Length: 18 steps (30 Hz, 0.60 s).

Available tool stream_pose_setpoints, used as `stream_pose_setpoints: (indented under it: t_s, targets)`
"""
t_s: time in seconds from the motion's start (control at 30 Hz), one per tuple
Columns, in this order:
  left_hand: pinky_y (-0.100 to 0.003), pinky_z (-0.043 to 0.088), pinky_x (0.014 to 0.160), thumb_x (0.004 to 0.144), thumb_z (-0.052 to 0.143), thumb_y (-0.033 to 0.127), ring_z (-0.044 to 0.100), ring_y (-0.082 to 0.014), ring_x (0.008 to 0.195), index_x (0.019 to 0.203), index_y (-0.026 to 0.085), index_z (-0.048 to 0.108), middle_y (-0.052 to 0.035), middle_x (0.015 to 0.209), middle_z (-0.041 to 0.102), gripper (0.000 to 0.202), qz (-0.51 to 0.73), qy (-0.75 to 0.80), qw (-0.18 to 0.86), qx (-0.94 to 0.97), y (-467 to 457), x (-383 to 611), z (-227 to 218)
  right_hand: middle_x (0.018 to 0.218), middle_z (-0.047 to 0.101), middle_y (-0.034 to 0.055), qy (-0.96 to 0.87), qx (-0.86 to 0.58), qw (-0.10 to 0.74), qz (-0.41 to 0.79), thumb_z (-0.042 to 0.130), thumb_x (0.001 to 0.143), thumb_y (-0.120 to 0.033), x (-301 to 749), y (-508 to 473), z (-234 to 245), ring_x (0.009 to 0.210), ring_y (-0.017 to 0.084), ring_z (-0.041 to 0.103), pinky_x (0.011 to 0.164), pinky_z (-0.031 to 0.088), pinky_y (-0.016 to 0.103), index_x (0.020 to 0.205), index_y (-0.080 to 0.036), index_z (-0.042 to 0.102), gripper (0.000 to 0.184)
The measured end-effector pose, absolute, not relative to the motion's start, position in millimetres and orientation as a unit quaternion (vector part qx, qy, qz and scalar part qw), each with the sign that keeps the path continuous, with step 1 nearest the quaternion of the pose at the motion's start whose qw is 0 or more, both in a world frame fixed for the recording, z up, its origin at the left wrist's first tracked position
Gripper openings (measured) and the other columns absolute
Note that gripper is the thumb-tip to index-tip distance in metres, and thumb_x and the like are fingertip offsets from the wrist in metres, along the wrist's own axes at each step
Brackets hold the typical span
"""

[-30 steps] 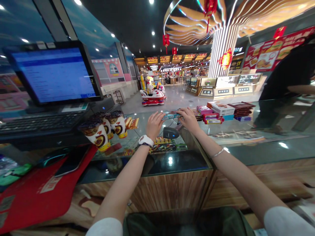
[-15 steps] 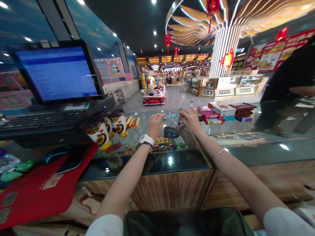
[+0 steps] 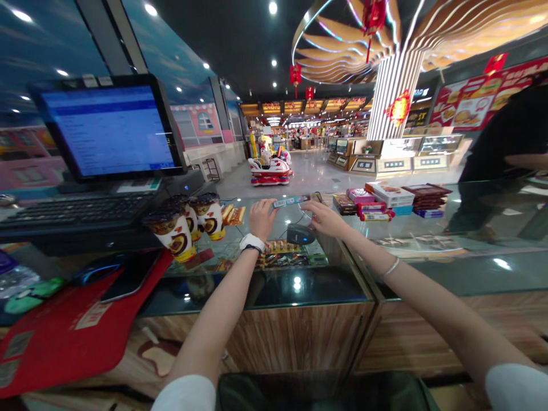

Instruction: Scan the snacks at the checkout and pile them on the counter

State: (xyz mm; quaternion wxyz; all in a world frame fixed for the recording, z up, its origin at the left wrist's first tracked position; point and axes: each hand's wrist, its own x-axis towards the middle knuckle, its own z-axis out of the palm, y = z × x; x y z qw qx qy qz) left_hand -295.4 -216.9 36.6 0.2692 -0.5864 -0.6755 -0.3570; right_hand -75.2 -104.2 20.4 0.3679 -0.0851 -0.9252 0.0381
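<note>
My left hand (image 3: 262, 218), with a white watch at the wrist, pinches one end of a slim blue packet (image 3: 291, 200) and holds it lifted over the glass counter (image 3: 432, 262). Lower and to the right, my right hand (image 3: 326, 220) reaches toward the black barcode scanner (image 3: 299, 234) lying on the glass. Its fingers are loosely spread just above and beside the scanner, holding nothing I can see.
Printed cups (image 3: 173, 234) stand left of my hands, beside a keyboard (image 3: 72, 211) and a lit monitor (image 3: 107, 131). Snack boxes (image 3: 387, 200) are stacked at the right. A red mat (image 3: 64, 331) carries a phone. A person in black (image 3: 509, 137) stands beyond the counter's far right.
Both hands held the blue packet before; now only my left hand holds it, raised a little, while my right hand has let go and dropped toward the scanner.
</note>
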Motion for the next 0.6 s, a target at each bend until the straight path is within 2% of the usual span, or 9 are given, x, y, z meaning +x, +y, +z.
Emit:
stream_pose_setpoints:
  t_s: [0.1,0.27,0.4,0.6]
  targets:
    - [-0.039,0.046,0.095,0.094,0.058,0.029,0.064,-0.0262,0.106,0.113,0.025,0.065,-0.0074,0.111,0.071,0.021,-0.354,-0.678,0.269,-0.586,-215,-298,34,0.12,0.066,0.0097,-0.956,-0.06,0.275,0.088,0.043,0.068,0.002,-69,-98,9,0.115,0.023,0.062,0.099,0.051,0.041,0.131,-0.019,0.058,0.067]
    - [-0.038,0.046,0.095,0.094,0.059,0.028,0.064,-0.025,0.107,0.112,0.025,0.065,-0.0058,0.109,0.071,0.019,-0.339,-0.674,0.268,-0.599,-214,-297,30,0.134,0.061,0.0146,-0.969,-0.05,0.216,0.108,0.05,0.063,-0.001,-60,-89,-7,0.123,0.026,0.059,0.106,0.047,0.045,0.142,-0.015,0.048,0.08]
    - [-0.038,0.046,0.093,0.094,0.059,0.028,0.063,-0.0254,0.107,0.112,0.026,0.065,-0.0059,0.11,0.07,0.02,-0.342,-0.676,0.267,-0.596,-214,-296,30,0.135,0.061,0.0158,-0.974,-0.055,0.207,0.075,0.054,0.069,-0.003,-67,-92,-11,0.125,0.029,0.058,0.108,0.043,0.051,0.141,-0.014,0.05,0.073]
    - [-0.038,0.046,0.094,0.093,0.06,0.028,0.063,-0.0257,0.106,0.113,0.025,0.065,-0.0066,0.11,0.07,0.02,-0.34,-0.68,0.267,-0.592,-215,-294,32,0.121,0.065,0.0169,-0.975,-0.06,0.206,0.062,0.058,0.07,0.0,-76,-93,-9,0.114,0.027,0.063,0.101,0.049,0.042,0.129,-0.01,0.06,0.06]
